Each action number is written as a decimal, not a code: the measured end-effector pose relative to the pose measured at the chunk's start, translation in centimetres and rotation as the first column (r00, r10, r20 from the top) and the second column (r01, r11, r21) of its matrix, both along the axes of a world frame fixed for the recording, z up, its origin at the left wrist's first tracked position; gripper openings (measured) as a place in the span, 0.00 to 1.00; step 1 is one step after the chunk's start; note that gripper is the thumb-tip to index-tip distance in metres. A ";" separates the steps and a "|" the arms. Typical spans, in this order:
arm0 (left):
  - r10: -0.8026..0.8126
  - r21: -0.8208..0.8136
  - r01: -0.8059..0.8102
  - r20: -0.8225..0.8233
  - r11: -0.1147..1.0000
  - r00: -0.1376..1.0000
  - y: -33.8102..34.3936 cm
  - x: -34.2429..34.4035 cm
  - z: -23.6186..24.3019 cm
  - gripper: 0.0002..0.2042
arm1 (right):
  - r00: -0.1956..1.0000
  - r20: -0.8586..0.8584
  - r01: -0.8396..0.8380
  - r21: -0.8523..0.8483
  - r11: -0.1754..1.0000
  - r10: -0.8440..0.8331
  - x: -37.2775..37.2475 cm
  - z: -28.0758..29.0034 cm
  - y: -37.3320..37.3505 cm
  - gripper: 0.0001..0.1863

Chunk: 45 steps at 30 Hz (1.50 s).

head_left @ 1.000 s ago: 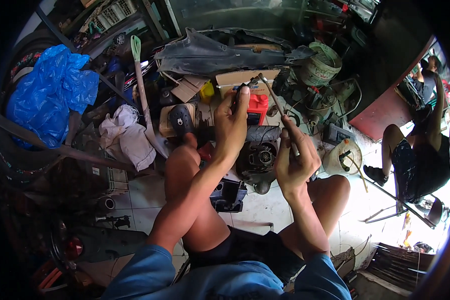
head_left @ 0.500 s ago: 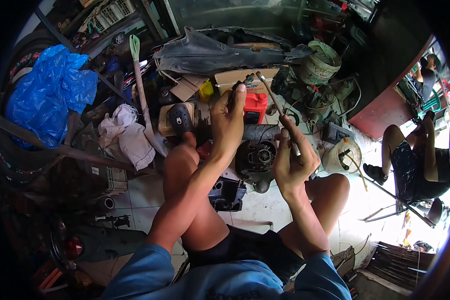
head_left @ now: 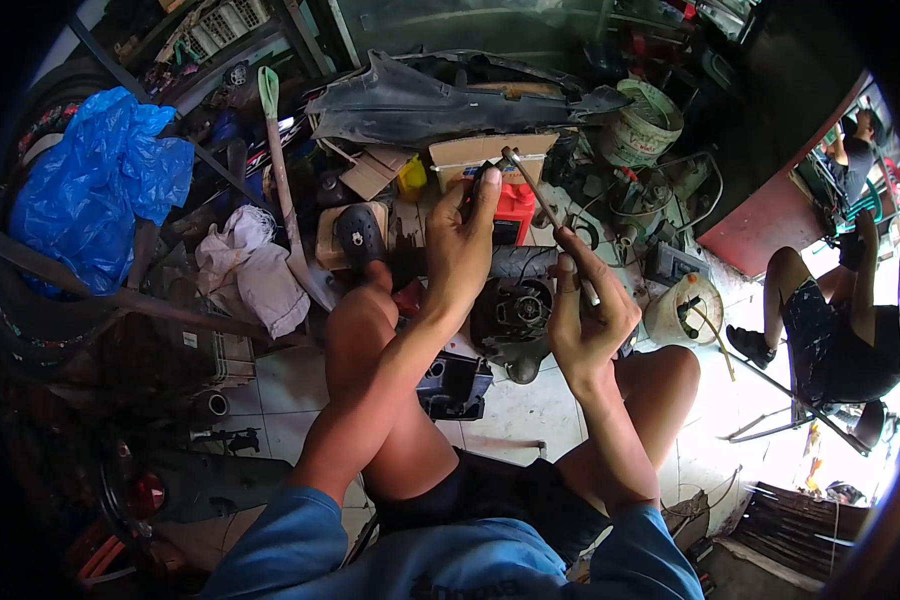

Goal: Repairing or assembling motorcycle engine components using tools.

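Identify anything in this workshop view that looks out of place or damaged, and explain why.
The large black panel near the top, behind the cardboard box, looks worn: greyish scuffs or dust mark its surface. No clear spill shows.

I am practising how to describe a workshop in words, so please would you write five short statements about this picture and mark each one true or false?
1. The right hand holds a thin metal rod. True.
2. The left hand is empty. False: the left hand holds a small dark part at its fingertips.
3. The plastic bag at the left side is blue. True.
4. The red jug stands to the left of the yellow container. False: the red jug is to the right of the yellow container.
5. The person wears a dark shoe on the left foot. True.
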<state>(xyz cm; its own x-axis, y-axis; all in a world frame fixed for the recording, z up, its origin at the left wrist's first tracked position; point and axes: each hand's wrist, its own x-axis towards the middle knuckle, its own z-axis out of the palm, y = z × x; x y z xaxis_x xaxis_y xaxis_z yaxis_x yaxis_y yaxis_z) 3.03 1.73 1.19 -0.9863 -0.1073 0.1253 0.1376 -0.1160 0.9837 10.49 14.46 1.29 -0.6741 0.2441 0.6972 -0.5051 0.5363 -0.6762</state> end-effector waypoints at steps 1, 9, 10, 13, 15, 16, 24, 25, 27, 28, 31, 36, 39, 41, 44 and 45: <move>0.000 0.000 0.000 0.000 1.000 1.000 0.0 0.0 0.1 0.16 | 1.000 0.006 -0.011 0.006 1.000 0.011 0.1 0.0 0.0 0.15; 0.003 0.003 -0.003 -0.028 1.000 1.000 0.1 -0.1 -0.2 0.16 | 0.999 -0.032 -0.018 0.081 0.997 0.020 0.0 -0.1 0.6 0.16; 0.005 0.004 -0.005 -0.030 1.000 1.000 0.0 -0.1 -0.1 0.16 | 1.000 -0.020 -0.022 0.070 0.997 0.024 0.0 -0.1 0.5 0.16; 0.011 0.007 -0.011 -0.021 1.000 1.000 -0.2 -0.1 0.0 0.16 | 1.000 0.003 -0.029 0.042 0.999 0.029 0.1 0.2 0.3 0.15; 0.005 -0.028 -0.005 0.000 1.000 1.000 -0.2 0.0 0.2 0.15 | 0.999 0.016 -0.030 0.025 0.999 0.029 0.1 0.2 0.3 0.15; 0.005 -0.029 -0.005 0.000 1.000 1.000 -0.2 0.0 0.3 0.15 | 1.000 0.017 -0.021 0.015 1.000 0.021 0.0 0.1 0.2 0.15; 0.079 -0.185 -0.124 -0.234 0.975 0.969 -0.6 -0.5 -0.1 0.16 | 0.999 0.037 0.012 -0.044 0.999 -0.010 0.1 0.1 0.0 0.11; 0.083 -0.184 -0.128 -0.234 0.975 0.969 -0.9 -0.4 0.1 0.16 | 0.998 0.070 0.001 -0.051 0.999 0.003 0.1 0.1 0.0 0.11; 0.096 -0.313 -0.175 -0.251 0.934 0.963 -1.4 -0.1 0.8 0.15 | 0.995 0.102 -0.013 -0.056 0.998 0.019 0.2 0.3 -0.1 0.12; 0.101 -0.311 -0.179 -0.251 0.934 0.963 -1.4 0.0 1.1 0.15 | 0.980 0.197 -0.016 -0.041 0.999 0.024 0.4 0.7 -0.2 0.12; 0.155 -0.341 -0.291 -0.373 0.894 0.915 -1.6 0.1 1.4 0.16 | 0.944 0.327 -0.054 -0.002 0.999 0.052 0.4 1.1 -0.2 0.14; 0.126 -0.439 -0.286 -0.360 0.852 0.925 -2.5 -0.1 1.0 0.19 | 0.831 0.502 -0.181 -0.161 0.970 0.239 0.0 0.0 0.2 0.16; 0.134 -0.534 -0.279 -0.293 0.798 0.946 -3.1 0.2 1.2 0.20 | 0.769 0.521 -0.281 -0.245 0.928 0.370 -0.4 -1.4 0.2 0.16; 0.121 -0.559 -0.265 -0.282 0.786 0.952 -3.3 0.5 1.8 0.19 | 0.676 0.574 -0.312 -0.345 0.885 0.462 -0.2 -0.7 0.3 0.17; 0.123 -0.553 -0.284 -0.311 0.784 0.943 -3.5 0.4 1.6 0.19 | 0.551 0.610 -0.363 -0.440 0.822 0.569 0.0 -0.1 0.7 0.21; 0.137 -0.522 -0.313 -0.349 0.793 0.927 -3.5 0.3 1.4 0.22 | 0.547 0.614 -0.369 -0.434 0.822 0.569 0.3 0.3 0.8 0.21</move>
<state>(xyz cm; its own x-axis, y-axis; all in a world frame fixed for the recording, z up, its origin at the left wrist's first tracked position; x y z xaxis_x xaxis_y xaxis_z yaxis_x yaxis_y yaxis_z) 3.29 -1.75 2.58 -0.8549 -0.1456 0.4979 0.3663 0.5102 0.7781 10.77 15.31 1.61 -0.9828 -0.1751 -0.0595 0.0338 0.1460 -0.9887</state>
